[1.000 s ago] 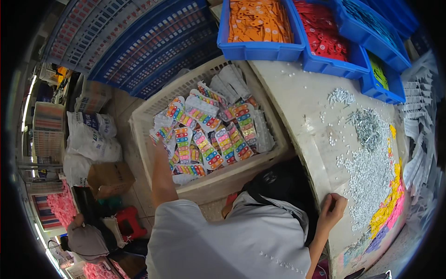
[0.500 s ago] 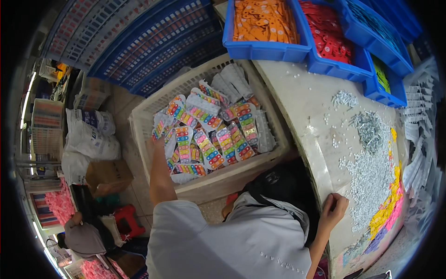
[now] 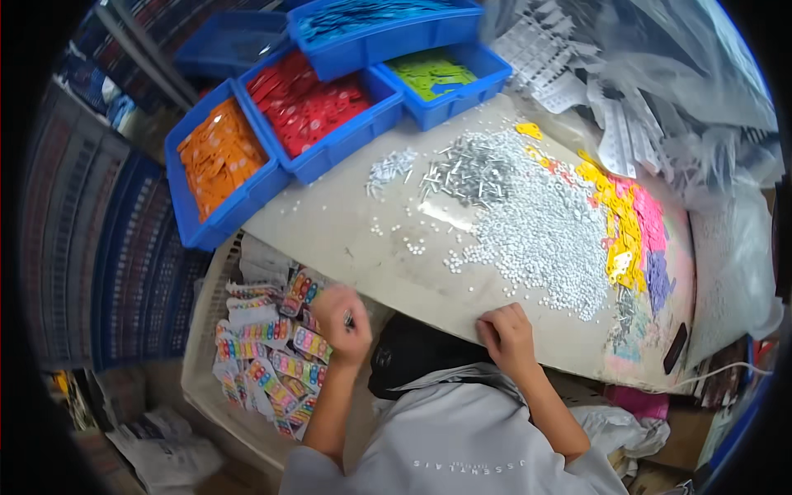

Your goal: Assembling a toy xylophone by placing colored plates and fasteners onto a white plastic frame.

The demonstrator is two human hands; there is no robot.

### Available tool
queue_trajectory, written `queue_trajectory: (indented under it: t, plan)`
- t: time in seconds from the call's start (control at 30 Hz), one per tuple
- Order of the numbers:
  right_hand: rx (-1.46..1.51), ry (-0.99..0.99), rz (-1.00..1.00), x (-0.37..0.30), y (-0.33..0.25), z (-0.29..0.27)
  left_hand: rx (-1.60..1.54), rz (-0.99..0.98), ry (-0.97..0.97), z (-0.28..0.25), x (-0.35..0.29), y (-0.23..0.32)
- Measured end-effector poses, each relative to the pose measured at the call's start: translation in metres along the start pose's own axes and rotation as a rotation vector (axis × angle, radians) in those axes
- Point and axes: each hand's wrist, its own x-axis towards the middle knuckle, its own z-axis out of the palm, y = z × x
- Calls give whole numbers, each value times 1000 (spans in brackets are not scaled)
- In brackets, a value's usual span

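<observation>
My left hand (image 3: 342, 326) is raised over the near edge of a white plastic crate, curled into a fist. A small dark spot shows between its fingers; I cannot make out what it holds, if anything. Below it, the crate (image 3: 196, 367) is filled with white cards carrying rows of colourful pieces (image 3: 266, 381). My right hand (image 3: 509, 338) rests at the front edge of the pale worktable (image 3: 346, 247), fingers curled in, nothing visible in them. Beyond it lie a spread of small white and silvery bits (image 3: 544, 239) and a heap of metal pins (image 3: 474, 173).
Blue bins hold orange (image 3: 221, 157), red (image 3: 305, 99), blue (image 3: 371, 18) and green (image 3: 429, 73) flat pieces along the table's far side. Yellow (image 3: 619, 214), pink (image 3: 650, 216) and purple pieces (image 3: 657, 280) lie at the right. White strips (image 3: 615, 124) and clear plastic bags (image 3: 726, 247) pile behind them.
My view has turned right, from the crate toward the table. My left hand has come out of the crate and is now a raised fist. My right hand stays at the table's edge.
</observation>
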Motion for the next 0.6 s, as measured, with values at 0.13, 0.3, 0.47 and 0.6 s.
queue_trajectory:
  t: [0.13,0.3,0.47,0.6]
  plan:
    - [-120,34,-29,-8,2,-9,107,285,-95,7,-1,-14]
    - [-164,-147,-94,-27,4,-14,306,-157,34,-60,-70,-138]
    - [-514,-381,-133,-18,-1,1,764,-728,-76,-206,-195,-272]
    - [-636,-352,-213,-13,1,13,1239,-921,-325,-324,-272,-341]
